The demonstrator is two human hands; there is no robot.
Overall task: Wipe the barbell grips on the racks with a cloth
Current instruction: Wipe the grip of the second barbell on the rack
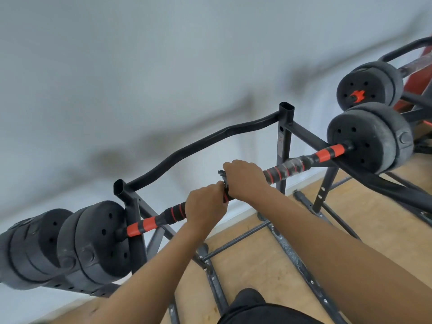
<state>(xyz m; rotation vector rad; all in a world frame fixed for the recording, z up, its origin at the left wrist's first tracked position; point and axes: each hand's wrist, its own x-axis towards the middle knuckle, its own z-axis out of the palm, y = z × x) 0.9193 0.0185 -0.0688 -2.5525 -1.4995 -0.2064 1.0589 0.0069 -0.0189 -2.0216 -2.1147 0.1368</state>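
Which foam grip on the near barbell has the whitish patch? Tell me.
The right-side grip, just past the right hand. The left-side grip, beyond the left hand, is plain black with red rings.

Only a dark scrap of cloth (222,175) shows at the right hand (243,181); the rest is perhaps beneath it. The left hand (205,208) hides the middle of the barbell (327,153).

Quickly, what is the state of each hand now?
Left hand: closed around the bar.
Right hand: closed around the cloth on the bar.
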